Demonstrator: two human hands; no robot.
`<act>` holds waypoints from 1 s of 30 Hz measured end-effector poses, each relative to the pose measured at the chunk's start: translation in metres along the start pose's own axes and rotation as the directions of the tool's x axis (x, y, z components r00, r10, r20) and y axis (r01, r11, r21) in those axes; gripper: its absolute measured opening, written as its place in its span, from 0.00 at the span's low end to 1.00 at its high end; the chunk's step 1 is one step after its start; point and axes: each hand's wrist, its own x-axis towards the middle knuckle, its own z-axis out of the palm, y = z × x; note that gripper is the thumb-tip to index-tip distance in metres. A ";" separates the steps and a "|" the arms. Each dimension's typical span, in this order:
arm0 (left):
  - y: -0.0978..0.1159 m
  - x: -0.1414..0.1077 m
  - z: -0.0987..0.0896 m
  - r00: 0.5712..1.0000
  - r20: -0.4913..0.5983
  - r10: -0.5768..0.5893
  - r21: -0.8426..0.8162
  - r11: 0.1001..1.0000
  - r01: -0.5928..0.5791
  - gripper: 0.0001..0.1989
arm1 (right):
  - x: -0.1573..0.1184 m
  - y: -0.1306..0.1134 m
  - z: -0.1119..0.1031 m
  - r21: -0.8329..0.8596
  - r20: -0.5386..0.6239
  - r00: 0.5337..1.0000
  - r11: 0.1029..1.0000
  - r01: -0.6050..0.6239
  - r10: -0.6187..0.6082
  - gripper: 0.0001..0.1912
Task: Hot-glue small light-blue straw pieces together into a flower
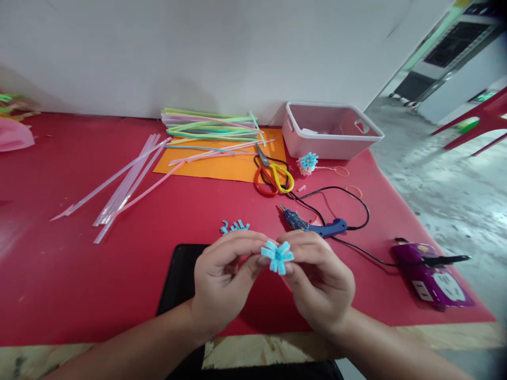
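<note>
A small light-blue flower (278, 257), with several fuzzy petals spread around a darker centre, is pinched between both hands above the table. My left hand (226, 279) grips it from the left with thumb and fingertips. From the other side, my right hand (322, 277) holds it the same way. Just beyond my left hand lie curled blue fuzzy pieces (235, 227), partly hidden by the fingers. A blue glue gun (312, 224) rests on the table behind my right hand, its nozzle pointing left.
Red-and-yellow scissors (273, 177), an orange sheet (190, 167) and pastel pipe cleaners (214, 126) lie farther back. Clear plastic sleeves (127, 184) are at left. A pink basket (328, 142) and a finished flower (308, 162) stand back right. A purple power strip (433, 277) and black phone (180, 279) flank my hands.
</note>
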 end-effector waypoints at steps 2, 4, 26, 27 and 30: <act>0.000 -0.001 -0.001 1.000 0.019 0.004 0.014 1.000 -0.005 0.04 | 0.000 0.000 0.000 0.000 -0.014 1.000 1.000 -0.010 0.010 0.04; -0.001 -0.001 -0.002 0.998 0.059 0.008 0.002 1.000 -0.009 0.05 | 0.000 0.000 0.001 -0.002 -0.029 0.999 1.000 -0.025 0.025 0.02; -0.008 -0.001 0.005 0.971 0.039 -0.235 -0.293 0.927 0.235 0.02 | 0.004 0.000 0.005 0.054 -0.025 0.997 0.996 -0.071 0.073 0.05; -0.008 -0.002 0.005 0.962 0.037 -0.270 -0.324 0.907 0.267 0.02 | 0.004 0.000 0.006 0.068 -0.048 0.995 0.994 -0.083 0.086 0.06; -0.008 -0.002 0.004 0.893 0.070 -0.444 -0.415 0.801 0.431 0.04 | 0.002 0.003 0.005 0.087 -0.063 0.993 0.992 -0.096 0.101 0.11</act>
